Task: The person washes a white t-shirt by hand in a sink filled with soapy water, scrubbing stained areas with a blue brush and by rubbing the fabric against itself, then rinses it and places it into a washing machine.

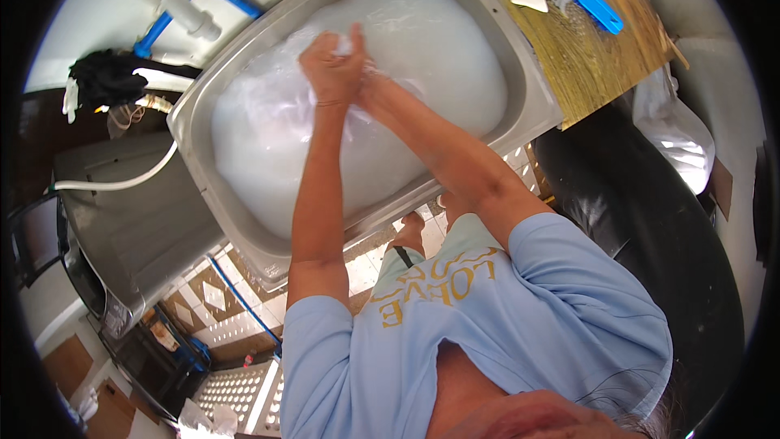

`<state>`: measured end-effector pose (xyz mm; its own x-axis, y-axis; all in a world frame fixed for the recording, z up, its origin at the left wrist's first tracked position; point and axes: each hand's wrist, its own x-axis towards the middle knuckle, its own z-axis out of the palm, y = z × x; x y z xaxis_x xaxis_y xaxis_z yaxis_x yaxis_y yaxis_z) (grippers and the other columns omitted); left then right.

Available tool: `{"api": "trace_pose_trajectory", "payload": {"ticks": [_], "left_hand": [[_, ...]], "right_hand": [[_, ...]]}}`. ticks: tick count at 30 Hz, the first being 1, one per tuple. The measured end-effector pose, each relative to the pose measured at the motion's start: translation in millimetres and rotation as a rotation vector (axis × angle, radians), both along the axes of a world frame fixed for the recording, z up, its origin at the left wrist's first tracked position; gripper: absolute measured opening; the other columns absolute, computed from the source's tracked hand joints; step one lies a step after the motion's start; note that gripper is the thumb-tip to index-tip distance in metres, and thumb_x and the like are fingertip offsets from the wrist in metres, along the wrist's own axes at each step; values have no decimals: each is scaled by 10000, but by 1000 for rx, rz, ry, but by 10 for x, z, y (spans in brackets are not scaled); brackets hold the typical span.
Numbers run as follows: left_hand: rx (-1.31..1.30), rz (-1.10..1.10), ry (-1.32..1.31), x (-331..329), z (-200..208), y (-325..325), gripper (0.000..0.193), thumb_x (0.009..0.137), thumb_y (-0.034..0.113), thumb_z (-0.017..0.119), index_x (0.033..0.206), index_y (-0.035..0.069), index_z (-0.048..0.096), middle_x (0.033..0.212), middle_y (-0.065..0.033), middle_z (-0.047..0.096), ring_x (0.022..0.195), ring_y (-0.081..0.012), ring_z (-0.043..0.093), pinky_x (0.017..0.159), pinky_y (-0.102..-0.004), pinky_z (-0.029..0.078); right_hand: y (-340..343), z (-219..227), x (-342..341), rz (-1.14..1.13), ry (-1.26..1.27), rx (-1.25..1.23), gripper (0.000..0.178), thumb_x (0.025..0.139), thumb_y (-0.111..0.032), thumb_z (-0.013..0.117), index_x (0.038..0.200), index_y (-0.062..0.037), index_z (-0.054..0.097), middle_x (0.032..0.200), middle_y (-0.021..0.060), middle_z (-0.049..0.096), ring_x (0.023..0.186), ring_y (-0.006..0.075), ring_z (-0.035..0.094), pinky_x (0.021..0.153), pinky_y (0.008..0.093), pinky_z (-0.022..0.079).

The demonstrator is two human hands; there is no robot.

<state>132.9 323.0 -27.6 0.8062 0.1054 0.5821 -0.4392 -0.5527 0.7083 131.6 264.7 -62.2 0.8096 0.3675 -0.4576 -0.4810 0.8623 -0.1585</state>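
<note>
Fingers of the left hand (329,65) curl shut on pale cloth (268,110) in the milky water of the steel sink (536,106), upper centre. Right hand (367,81), half hidden, seems clenched on it too. Scrubbing step; next calls for turning the cloth.

cloth (276,106): pale, translucent white, wet, crumpled | pose: bunched at its upper part, the rest spread loose and sunk in milky water | place: middle of the steel sink (532,85), from centre toward its left side | edges blurred by water
</note>
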Motion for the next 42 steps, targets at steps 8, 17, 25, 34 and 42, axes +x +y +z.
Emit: {"api": "trace_pose_trajectory", "payload": {"ticks": [8, 17, 25, 34, 42], "left_hand": [[-94, -181, -60, -215, 153, -277, 412, 768, 41, 696, 532, 13, 360, 518, -48, 283, 508, -103, 259, 435, -305, 251], [257, 138, 217, 118, -247, 994, 517, 860, 449, 640, 633, 2, 514, 567, -114, 456, 530, -280, 454, 522, -416, 383], [600, -99, 708, -112, -676, 917, 415, 909, 447, 529, 938, 38, 594, 993, -162, 594, 882, -394, 571, 771, -468, 447], [-588, -171, 738, 38, -458, 1087, 368, 880, 359, 631, 1021, 21, 666, 930, -64, 660, 867, -172, 606, 806, -303, 486], [-102, -290, 166, -386, 242, -180, 275, 741, 280, 770, 673, 32, 672, 793, -76, 686, 753, -143, 632, 716, -284, 473]], "right_hand": [[-124, -658, 206, -8, -343, 110, 204, 905, -349, 575, 879, -147, 559, 789, 12, 562, 679, 142, 547, 541, 318, 457], [-466, 94, 236, -158, -253, -695, 344, 865, -292, 643, 1015, 7, 560, 949, 134, 649, 881, 304, 643, 769, 490, 514], [-332, -516, 344, 275, -694, -2298, 340, 836, -241, 653, 1082, -26, 558, 1000, 151, 650, 936, 329, 633, 818, 443, 496], [-429, 170, 381, 97, -22, -414, 309, 963, -279, 510, 1142, -29, 548, 1112, 149, 613, 1005, 291, 608, 884, 455, 493], [-146, -196, 234, 77, -343, -442, 319, 987, -311, 423, 1094, -41, 554, 1081, 116, 600, 933, 233, 604, 797, 365, 518]]}}
